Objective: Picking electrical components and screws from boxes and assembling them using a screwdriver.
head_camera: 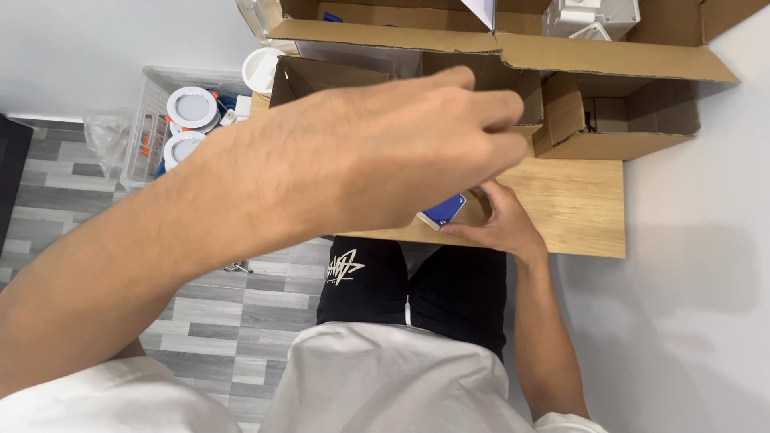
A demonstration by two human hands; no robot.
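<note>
Right hand pinches a small blue-and-white box at the wooden table edge; it could slip off. Left hand hovers loosely curled, holding nothing, blocking the view.

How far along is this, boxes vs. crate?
Done: hard to say; two small cardboard boxes stand open on the wooden table, contents hidden. In hand: right hand rests on a blue-and-white box at the table edge; left hand is raised toward the open boxes, holding nothing visible. Left: round white lights sit in the plastic crate beside the table.
</note>
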